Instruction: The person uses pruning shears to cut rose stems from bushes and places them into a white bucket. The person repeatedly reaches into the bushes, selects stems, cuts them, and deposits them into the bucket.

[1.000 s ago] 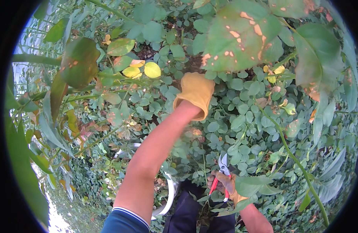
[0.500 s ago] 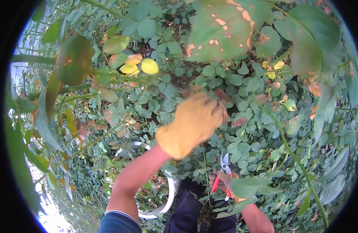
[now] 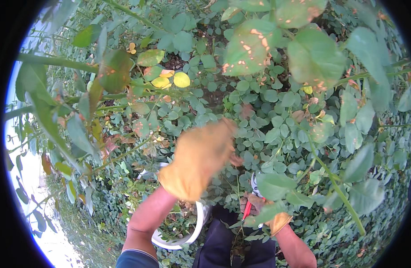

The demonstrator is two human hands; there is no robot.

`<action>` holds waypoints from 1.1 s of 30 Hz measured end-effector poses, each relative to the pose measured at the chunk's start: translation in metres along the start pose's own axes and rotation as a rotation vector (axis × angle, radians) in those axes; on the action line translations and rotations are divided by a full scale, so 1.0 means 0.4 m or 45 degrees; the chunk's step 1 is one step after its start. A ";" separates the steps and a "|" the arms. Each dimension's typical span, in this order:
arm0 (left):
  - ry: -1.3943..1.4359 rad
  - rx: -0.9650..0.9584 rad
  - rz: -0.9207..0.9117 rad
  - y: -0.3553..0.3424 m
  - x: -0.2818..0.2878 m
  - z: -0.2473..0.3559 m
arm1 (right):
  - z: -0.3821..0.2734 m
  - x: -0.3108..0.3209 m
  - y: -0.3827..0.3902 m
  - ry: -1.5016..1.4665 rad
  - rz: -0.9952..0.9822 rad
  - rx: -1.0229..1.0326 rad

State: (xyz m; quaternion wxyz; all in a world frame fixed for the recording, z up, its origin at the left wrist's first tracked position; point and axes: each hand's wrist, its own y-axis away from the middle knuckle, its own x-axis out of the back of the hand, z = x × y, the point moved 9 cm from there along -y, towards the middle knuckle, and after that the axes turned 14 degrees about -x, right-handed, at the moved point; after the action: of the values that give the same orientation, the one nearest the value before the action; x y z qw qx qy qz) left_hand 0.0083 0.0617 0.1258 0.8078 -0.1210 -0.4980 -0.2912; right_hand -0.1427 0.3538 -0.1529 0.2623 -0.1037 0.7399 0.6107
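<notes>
Left hand moved nearer bucket, grip unclear; pruners clasped in right hand.

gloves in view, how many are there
2: one on the left hand, near the picture's middle; one on the right hand, holding red-handled pruners, partly behind leaves. More could be hidden.

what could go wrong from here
The red-handled metal pruning shears in the gloved right hand are partly hidden by broad green leaves, so the blades might nip something unseen. The round white bucket close beside the dark-trousered legs could get knocked. The left hand wears a tan cuffed glove, but its bare forearm might get scratched.
</notes>
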 end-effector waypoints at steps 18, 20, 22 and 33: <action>0.052 0.297 1.019 0.064 0.223 -0.327 | -0.805 -0.593 -0.081 0.359 0.165 0.378; -0.011 0.287 1.028 0.069 0.237 -0.329 | -0.837 -0.615 -0.143 0.246 0.141 0.308; -0.084 0.272 1.022 0.074 0.247 -0.329 | -0.841 -0.622 -0.201 0.096 0.128 0.231; 0.159 0.308 1.017 0.057 0.230 -0.341 | -0.861 -0.596 -0.322 0.012 -0.161 0.232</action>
State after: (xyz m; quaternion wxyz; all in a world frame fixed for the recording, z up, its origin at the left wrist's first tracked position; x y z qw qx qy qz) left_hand 0.1528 -0.0186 0.1437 0.8941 -0.1912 -0.3927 0.0986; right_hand 0.0287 -0.0459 -0.0994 0.3054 -0.1289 0.7856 0.5225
